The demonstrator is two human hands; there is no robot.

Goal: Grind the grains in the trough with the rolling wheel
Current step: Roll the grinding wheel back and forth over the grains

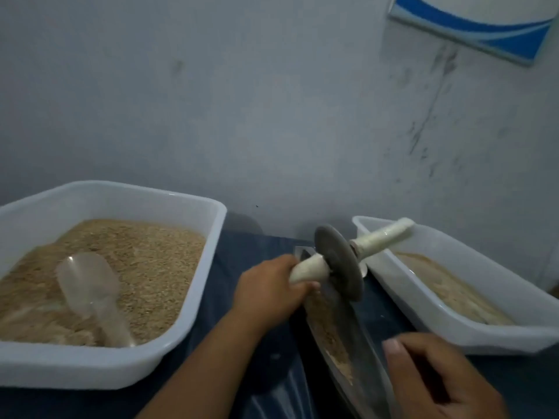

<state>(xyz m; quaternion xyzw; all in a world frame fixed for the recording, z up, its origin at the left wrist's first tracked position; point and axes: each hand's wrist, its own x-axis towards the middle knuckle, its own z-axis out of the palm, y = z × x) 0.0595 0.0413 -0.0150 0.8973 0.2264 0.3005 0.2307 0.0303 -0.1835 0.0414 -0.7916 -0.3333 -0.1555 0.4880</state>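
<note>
Well left of the grip, a white tub (pixel 193 322) of whole grain with a clear scoop (pixel 90 285) sits handy for refilling. The left hand (pixel 272 293) is wrapped around the near handle of the rolling wheel (pixel 338 263), whose disc stands in the trough (pixel 363 352) just beyond the fingers, over the grains (pixel 329 331) (apparently to steer it). Right of the grip, the right hand (pixel 438 376) hovers by the trough, fingers loose and holding nothing, likely to steady it; a second tub (pixel 453 325) beyond probably receives the meal.

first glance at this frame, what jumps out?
The dark rolling wheel stands tilted in the narrow trough at centre, the left hand gripping its white left handle while the right handle juts free. The right hand hovers near the trough's near end, not on it. At left, a white tub of grains holds a clear scoop.
</note>
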